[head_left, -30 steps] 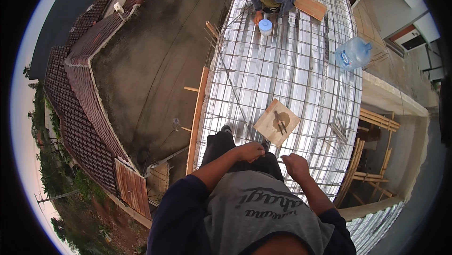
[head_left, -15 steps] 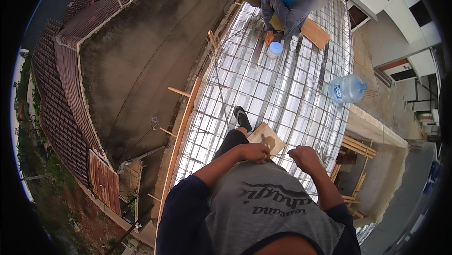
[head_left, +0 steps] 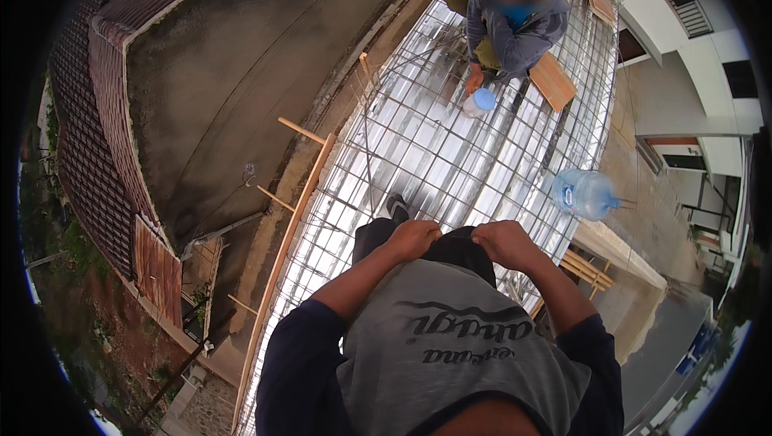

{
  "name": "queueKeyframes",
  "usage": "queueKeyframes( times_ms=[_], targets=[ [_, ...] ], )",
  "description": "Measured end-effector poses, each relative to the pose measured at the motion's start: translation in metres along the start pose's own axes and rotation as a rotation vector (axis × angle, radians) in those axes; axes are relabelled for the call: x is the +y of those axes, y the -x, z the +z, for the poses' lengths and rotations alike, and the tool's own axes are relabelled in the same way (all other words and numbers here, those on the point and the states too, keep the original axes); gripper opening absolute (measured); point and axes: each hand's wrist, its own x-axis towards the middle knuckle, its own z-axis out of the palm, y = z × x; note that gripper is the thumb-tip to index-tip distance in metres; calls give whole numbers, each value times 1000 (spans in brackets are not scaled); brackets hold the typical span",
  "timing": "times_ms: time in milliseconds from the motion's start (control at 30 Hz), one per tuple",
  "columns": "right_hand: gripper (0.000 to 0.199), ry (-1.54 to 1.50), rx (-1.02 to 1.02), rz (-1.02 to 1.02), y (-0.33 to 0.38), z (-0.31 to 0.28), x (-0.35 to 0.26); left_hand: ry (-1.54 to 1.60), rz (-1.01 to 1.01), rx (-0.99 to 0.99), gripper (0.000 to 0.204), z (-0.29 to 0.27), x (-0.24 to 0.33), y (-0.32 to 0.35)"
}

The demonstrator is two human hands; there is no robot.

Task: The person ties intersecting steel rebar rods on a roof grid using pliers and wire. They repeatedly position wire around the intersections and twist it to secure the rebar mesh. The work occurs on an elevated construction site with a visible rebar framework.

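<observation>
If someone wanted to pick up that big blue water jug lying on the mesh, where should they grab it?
Probably by the neck: the water jug lies on its side on the steel mesh, neck pointing right toward the concrete edge. Come from that side; the round body looks too wide for one hand.

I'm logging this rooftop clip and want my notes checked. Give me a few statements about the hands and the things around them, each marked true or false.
1. Both hands, left hand and right hand, are closed at the waistband of the dark trousers. True.
2. The large blue water jug stands upright. False: it lies on its side at the right edge of the steel mesh.
3. A second person crouches on the mesh farther ahead. True.
4. The person's hands hold a hammer. False: no tool shows in either hand.
5. That co-worker's hand is near a small pale blue container. True.
</observation>
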Motion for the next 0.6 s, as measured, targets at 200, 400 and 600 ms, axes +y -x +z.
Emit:
queueKeyframes(
  times_ms=[200,400,600],
  targets=[
    [21,101,-103,265,-49,0,37,138,-88,229,18,-33,42,-11],
    [20,-335,-341,-113,-100,-53,44,115,-184,525,17,-41,28,-30],
    [21,-200,-109,117,-174,-104,91,249,-190,682,19,-35,44,-84]
  ],
)
